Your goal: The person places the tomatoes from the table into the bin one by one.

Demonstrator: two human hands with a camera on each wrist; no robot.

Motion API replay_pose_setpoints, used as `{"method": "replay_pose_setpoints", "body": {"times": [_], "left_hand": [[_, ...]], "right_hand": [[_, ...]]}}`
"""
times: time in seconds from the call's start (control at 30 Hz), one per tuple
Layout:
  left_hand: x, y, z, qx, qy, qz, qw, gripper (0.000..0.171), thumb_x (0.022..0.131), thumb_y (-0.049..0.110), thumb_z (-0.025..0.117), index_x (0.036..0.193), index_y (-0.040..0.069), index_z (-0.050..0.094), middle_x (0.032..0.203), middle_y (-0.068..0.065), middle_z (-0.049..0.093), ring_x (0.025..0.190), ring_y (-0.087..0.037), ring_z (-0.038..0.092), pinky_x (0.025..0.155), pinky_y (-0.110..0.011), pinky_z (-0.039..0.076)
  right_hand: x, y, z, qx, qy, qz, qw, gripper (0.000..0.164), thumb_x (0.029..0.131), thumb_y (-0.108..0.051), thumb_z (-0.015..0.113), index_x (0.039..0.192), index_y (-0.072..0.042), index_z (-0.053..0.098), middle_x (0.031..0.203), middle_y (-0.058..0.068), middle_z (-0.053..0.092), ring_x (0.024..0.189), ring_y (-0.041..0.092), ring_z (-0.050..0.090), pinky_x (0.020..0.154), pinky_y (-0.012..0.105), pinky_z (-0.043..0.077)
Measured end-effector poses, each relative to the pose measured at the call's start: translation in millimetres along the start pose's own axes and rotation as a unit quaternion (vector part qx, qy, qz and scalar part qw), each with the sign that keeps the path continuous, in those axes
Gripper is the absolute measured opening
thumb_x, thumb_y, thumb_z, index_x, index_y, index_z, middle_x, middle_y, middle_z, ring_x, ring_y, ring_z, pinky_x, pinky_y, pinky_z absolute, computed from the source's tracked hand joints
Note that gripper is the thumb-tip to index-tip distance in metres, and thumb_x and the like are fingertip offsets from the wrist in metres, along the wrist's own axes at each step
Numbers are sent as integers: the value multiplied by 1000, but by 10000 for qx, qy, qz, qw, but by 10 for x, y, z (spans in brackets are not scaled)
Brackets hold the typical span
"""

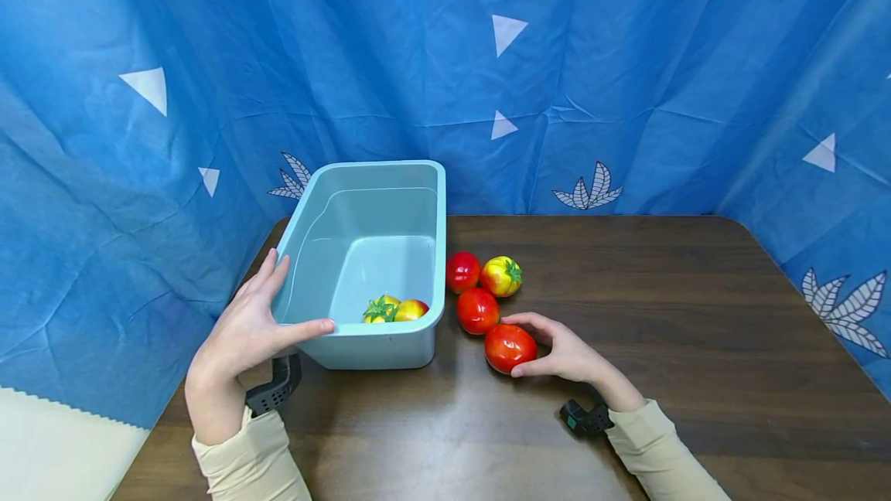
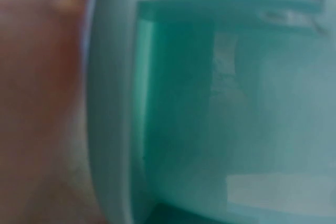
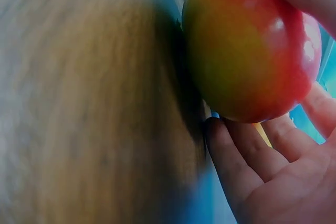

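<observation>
My right hand (image 1: 564,350) curls its thumb and fingers round a glossy red tomato (image 1: 510,349) on the dark table. In the right wrist view, this tomato (image 3: 249,51) shows a yellow-green side, fingers underneath and a fingertip on top. Another red tomato (image 1: 477,311) lies against it, with a red one (image 1: 462,272) and a yellow-red one (image 1: 501,277) behind. Spread across the near left corner of a light blue bin (image 1: 376,350) is my left hand (image 1: 254,323), thumb along the front rim, fingers straight at the left side. Yellow-red tomatoes (image 1: 411,310) lie inside the bin's near end.
The brown wooden table (image 1: 661,292) extends to the right of the tomatoes. A blue patterned curtain (image 1: 522,76) hangs behind and at both sides. The bin's right wall stands close beside the loose tomatoes.
</observation>
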State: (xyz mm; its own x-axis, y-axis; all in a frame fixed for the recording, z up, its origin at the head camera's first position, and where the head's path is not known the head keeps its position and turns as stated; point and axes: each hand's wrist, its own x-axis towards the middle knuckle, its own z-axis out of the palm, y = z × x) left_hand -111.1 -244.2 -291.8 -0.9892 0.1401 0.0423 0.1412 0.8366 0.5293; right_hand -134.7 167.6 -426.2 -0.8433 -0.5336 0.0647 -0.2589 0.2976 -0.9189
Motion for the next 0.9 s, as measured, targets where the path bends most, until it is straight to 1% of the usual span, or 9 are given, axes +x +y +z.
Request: {"method": "replay_pose_setpoints", "body": {"times": [0.13, 0.27, 0.47, 0.63, 0.77, 0.83, 0.9], "left_hand": [[-1, 2, -3, 22, -5, 2, 10000, 108, 67, 54, 69, 144, 9, 7, 148, -4, -8, 131, -40, 4, 89, -68, 19], [5, -3, 3, 16, 13, 17, 10000, 109, 67, 55, 69, 144, 9, 7, 148, -4, -8, 131, -40, 4, 88, -68, 19], [13, -13, 19, 18, 50, 26, 10000, 109, 66, 56, 69, 144, 10, 7, 148, -5, -7, 131, -41, 5, 88, -68, 20], [9, -10, 8, 16, 24, -8, 10000, 109, 67, 56, 69, 144, 10, 6, 148, -5, -8, 131, -41, 4, 88, -68, 20], [1, -4, -2, 1, -8, -26, 10000, 109, 67, 55, 69, 144, 10, 6, 148, -5, -8, 131, -41, 3, 88, -68, 19], [0, -2, -4, 3, -17, -23, 10000, 109, 67, 54, 69, 144, 10, 6, 148, -5, -9, 131, -41, 3, 88, -68, 19], [0, -2, -3, 7, -19, -16, 10000, 109, 67, 54, 69, 144, 10, 6, 148, -5, -9, 131, -41, 3, 88, -68, 19]], "right_hand": [[15, 101, -2, 2, 9, 7, 10000, 62, 70, -17, 77, 126, -15, 48, 122, -3, 49, 110, 18, 46, 89, 38, 41], [13, 103, -7, 29, -7, -82, 10000, 62, 71, -20, 76, 126, -15, 48, 122, -2, 49, 110, 20, 47, 89, 38, 41], [4, 54, -18, 77, 25, -105, 9999, 62, 71, -19, 76, 126, -13, 47, 124, 0, 48, 110, 21, 46, 88, 39, 42], [8, 0, -34, 84, 94, -75, 9999, 61, 71, -20, 75, 126, -16, 48, 124, -2, 48, 111, 22, 45, 86, 42, 41], [23, -32, -48, 60, 157, -83, 9998, 60, 72, -20, 75, 126, -19, 48, 123, -3, 48, 111, 22, 45, 86, 41, 41], [29, -57, -54, 57, 170, -123, 9998, 60, 72, -19, 74, 126, -18, 48, 124, -2, 48, 111, 22, 45, 86, 40, 42], [30, -97, -58, 23, 171, -220, 9996, 60, 73, -17, 73, 127, -15, 47, 124, 1, 48, 111, 22, 46, 86, 40, 43]]}}
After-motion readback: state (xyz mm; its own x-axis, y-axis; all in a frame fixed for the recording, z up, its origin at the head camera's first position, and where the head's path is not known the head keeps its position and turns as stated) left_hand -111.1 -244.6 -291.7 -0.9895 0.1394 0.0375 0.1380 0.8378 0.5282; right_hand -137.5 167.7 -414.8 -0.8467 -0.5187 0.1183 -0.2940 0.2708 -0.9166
